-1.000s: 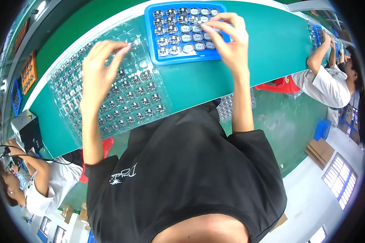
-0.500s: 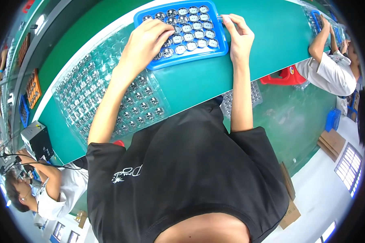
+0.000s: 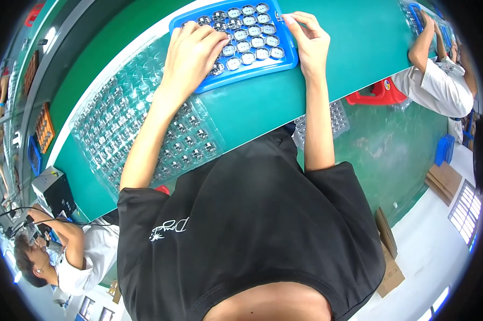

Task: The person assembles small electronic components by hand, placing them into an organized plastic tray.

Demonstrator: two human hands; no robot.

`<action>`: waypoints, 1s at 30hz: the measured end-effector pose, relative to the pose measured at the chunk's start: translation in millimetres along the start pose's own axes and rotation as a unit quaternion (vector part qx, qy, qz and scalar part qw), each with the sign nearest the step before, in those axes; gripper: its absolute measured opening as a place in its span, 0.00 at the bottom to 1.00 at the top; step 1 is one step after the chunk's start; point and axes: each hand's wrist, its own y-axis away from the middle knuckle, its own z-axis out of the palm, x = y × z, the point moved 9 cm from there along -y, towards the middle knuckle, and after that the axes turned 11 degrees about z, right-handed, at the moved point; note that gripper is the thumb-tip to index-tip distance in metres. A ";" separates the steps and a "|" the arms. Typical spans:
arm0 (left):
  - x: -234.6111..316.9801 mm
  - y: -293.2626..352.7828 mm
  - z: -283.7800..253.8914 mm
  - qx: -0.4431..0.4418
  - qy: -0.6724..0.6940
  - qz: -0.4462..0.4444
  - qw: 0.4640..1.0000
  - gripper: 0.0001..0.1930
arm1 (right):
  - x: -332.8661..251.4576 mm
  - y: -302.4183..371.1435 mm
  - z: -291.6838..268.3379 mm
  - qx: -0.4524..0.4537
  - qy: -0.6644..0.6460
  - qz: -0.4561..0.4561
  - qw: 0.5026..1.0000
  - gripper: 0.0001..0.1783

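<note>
A blue plastic tray [image 3: 241, 78] holds rows of small round parts [image 3: 247, 58], some pale-faced and some dark with metal. My left hand [image 3: 194, 52] lies over the tray's left side, its fingers curled down among the parts. Thumb and fingertips come together there, and whatever they grip is hidden under the hand. At the tray's right rim, my right hand [image 3: 312, 40] pinches a small thin metal piece with two prongs [image 3: 280, 18] between thumb and forefinger. The prongs point left over the rim.
On the green table [image 3: 359, 48], a clear plastic blister sheet [image 3: 118, 123] full of similar parts lies under my left forearm. A black box [image 3: 54, 190] stands at the table's left end. Co-workers sit at both sides; a red stool [image 3: 378, 93] is at right.
The tray and both hands sit slightly further left and up in the picture. My left hand has shifted a little over the parts; my right hand keeps its pinch on the metal piece.
</note>
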 end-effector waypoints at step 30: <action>-0.3 -1.4 15.5 -0.015 -0.019 -0.010 1.000 0.08 | -72.8 11.0 55.4 -0.072 0.348 -0.138 0.924 0.07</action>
